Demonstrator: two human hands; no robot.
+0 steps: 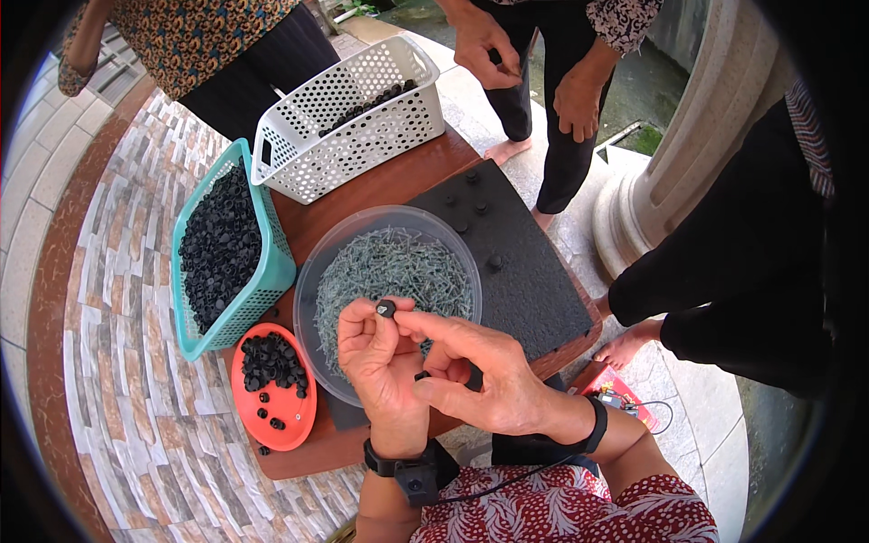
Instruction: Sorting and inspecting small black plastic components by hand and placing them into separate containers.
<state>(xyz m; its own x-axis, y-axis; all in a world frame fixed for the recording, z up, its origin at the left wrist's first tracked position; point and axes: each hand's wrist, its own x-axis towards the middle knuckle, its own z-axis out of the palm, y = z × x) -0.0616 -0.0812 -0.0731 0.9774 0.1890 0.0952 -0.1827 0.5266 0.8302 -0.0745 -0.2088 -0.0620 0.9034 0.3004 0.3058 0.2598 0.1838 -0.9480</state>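
I see the small black cap pinched at the fingertips of my left hand, raised over the near rim of the clear round bowl of grey nails. My right hand lies just to the right of it, its forefinger stretched leftward so the tip meets the cap; the two hands touch there. The cap is too small for me to tell its axis. My right hand's thumb and lower fingers curl in around a second small dark piece, though I cannot tell what it is. Both forearms come in from the near edge, wrists bent up, palms turned toward each other. Left of my hands sits an orange dish of black caps, and farther left a teal basket full of the same. A white perforated basket stands at the far side of the brown table.
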